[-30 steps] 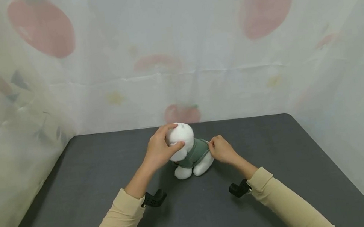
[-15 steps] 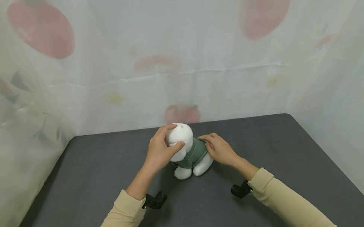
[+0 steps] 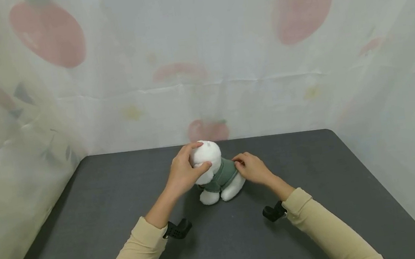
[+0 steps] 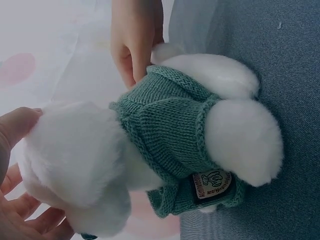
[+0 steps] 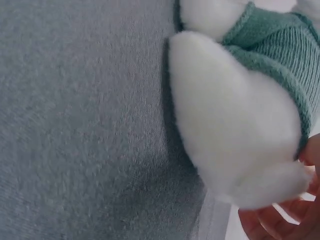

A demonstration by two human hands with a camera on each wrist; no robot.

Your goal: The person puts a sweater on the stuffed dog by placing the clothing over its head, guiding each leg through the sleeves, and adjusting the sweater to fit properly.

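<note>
A dark grey felt-like surface (image 3: 87, 230) is enclosed by a sheer white curtain printed with red strawberries (image 3: 219, 37).

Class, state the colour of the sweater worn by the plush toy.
The sweater is green knit, clearest in the left wrist view.

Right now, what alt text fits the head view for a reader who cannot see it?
A person's left hand grips the head of a white plush toy in a green sweater, while the right hand pinches the sweater's back. The toy sits on a dark table before strawberry-print curtains.
</note>
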